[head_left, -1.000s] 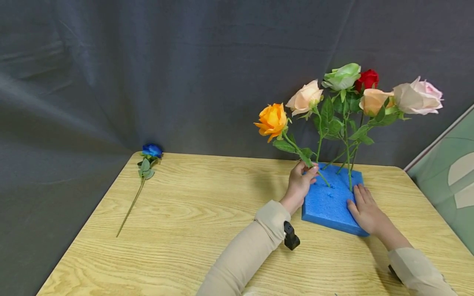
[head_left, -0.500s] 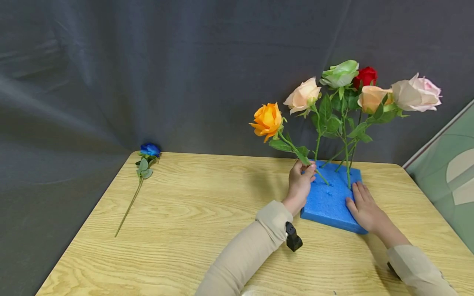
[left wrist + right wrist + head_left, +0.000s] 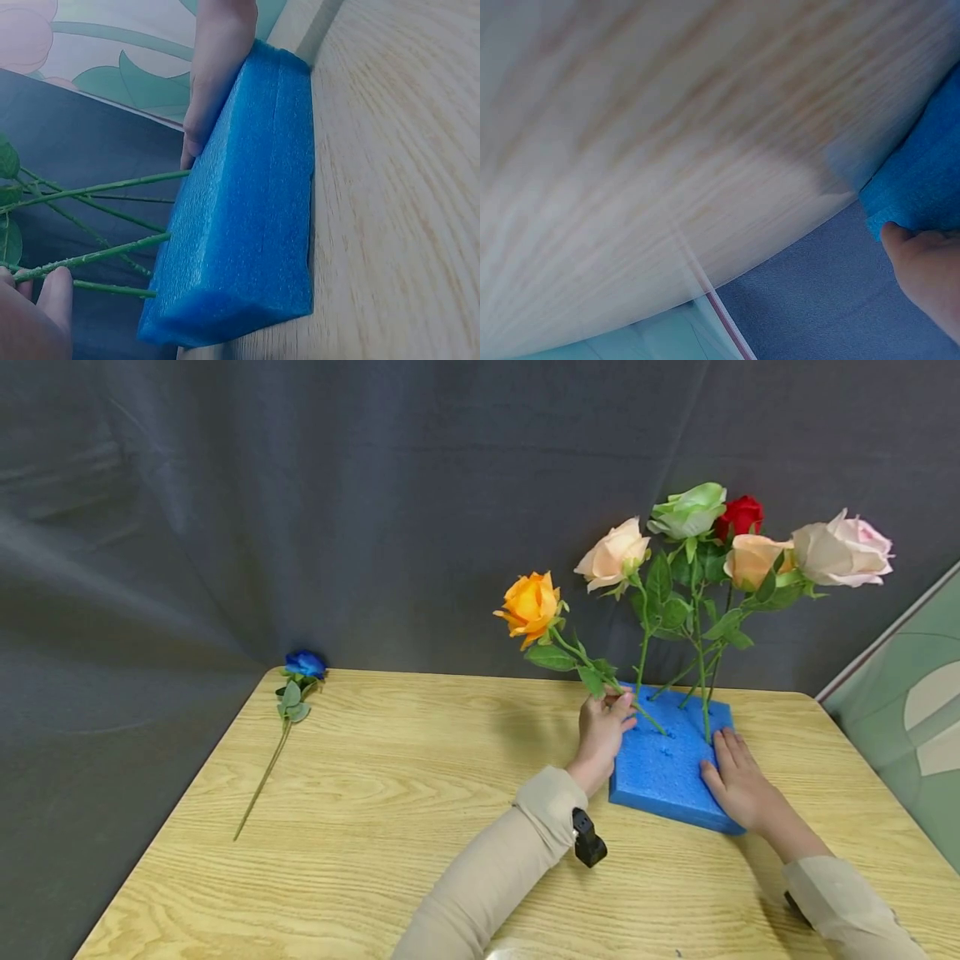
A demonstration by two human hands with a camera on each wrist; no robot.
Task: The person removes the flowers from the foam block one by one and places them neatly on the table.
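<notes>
My left hand (image 3: 602,731) pinches the green stem of an orange rose (image 3: 530,608), whose lower end is stuck in a blue foam block (image 3: 660,777). That rose leans to the left. In the left wrist view, the thumb and finger (image 3: 56,300) hold the stem a short way from the foam. My right hand (image 3: 742,781) lies flat on the block's right side, fingers straight. Also standing in the foam are a peach rose (image 3: 613,556), a green rose (image 3: 688,512), a red rose (image 3: 742,518), a light orange rose (image 3: 753,562) and a pale pink rose (image 3: 843,552).
A blue rose (image 3: 304,664) lies on the wooden table (image 3: 360,827) at the far left. Behind the table hangs a dark grey curtain (image 3: 420,527). On the right stands a green patterned panel (image 3: 915,710).
The orange rose has tilted further left and slightly down, with my left hand moving a little left along with it. My right hand stays on the foam block.
</notes>
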